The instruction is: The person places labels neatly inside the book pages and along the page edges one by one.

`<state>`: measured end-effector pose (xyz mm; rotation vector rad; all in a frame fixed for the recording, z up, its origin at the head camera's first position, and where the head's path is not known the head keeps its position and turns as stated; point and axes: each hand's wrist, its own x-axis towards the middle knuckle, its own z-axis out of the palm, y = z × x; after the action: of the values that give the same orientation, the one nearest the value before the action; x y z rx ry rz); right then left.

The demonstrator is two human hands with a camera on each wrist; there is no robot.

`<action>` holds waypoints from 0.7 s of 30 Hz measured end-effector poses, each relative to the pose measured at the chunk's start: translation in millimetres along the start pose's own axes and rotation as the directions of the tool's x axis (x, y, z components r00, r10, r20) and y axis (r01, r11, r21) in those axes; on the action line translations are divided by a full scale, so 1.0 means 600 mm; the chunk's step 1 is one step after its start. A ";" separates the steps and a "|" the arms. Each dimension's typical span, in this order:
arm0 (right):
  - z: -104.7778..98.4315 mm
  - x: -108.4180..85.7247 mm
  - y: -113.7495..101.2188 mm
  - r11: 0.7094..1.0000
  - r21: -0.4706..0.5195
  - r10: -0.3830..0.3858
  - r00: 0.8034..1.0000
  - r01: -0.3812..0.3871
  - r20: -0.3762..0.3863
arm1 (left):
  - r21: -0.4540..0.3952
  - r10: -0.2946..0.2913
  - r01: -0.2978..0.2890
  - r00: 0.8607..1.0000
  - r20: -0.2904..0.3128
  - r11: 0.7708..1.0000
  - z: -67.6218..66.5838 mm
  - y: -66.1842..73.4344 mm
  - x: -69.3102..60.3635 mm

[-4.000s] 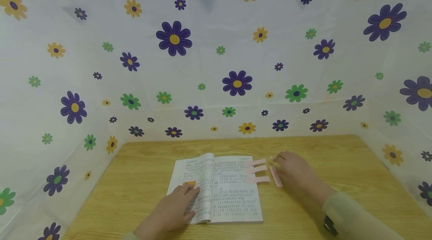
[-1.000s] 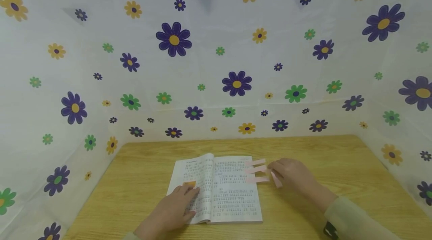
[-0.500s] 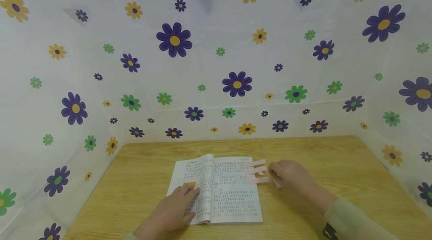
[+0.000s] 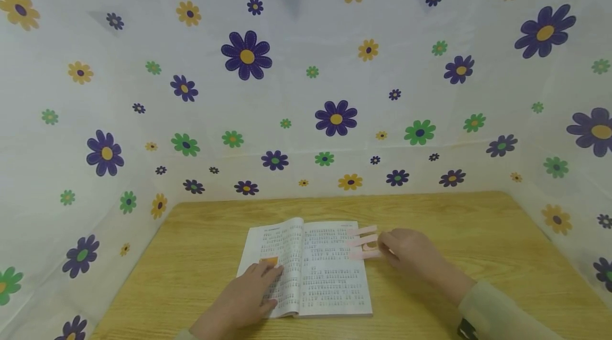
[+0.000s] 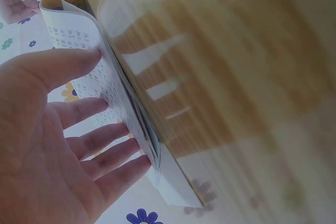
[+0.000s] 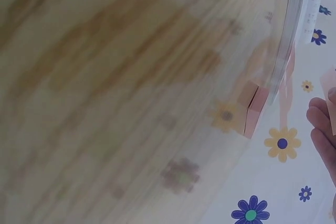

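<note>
An open book point(image 4: 334, 281) lies on the wooden table, its pages printed with rows of text. My left hand point(image 4: 251, 292) rests on the left page with fingers extended, beside an orange tab point(image 4: 269, 261). In the left wrist view the left hand's point(image 5: 58, 140) fingertips touch the page. Several pink sticky strips point(image 4: 365, 240) stick out past the right page's edge. Next to them my right hand point(image 4: 413, 255) pinches a pink sticky note point(image 6: 328, 90), visible at the edge of the right wrist view. A small pink pad point(image 6: 256, 111) on the table is hidden in the head view.
The wood-grain table point(image 4: 205, 255) is glossy and shows reflections in both wrist views. A white cloth with printed flowers point(image 4: 287, 90) encloses the table at the back and both sides.
My right hand has moved left and slightly nearer, up to the pink strips, and now covers the pink pad. A curled piece shows among the strips. The left hand stays put.
</note>
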<state>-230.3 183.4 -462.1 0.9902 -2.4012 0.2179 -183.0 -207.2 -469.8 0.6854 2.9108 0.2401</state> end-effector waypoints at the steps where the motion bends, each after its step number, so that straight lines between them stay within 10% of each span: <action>1: 0.000 0.000 -0.001 1.000 -0.004 0.008 1.000 -0.008 0.010 | 0.002 0.002 -0.002 1.000 -0.002 1.000 0.000 0.000 0.000; 21: 0.009 -0.001 -0.011 0.986 0.023 -0.167 0.986 0.167 -0.009 | 0.001 0.009 -0.009 1.000 -0.019 1.000 0.001 0.000 -0.001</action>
<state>-227.7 177.4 -467.6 1.1929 -2.2986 0.1886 -182.1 -207.4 -470.3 0.7008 2.9269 0.2475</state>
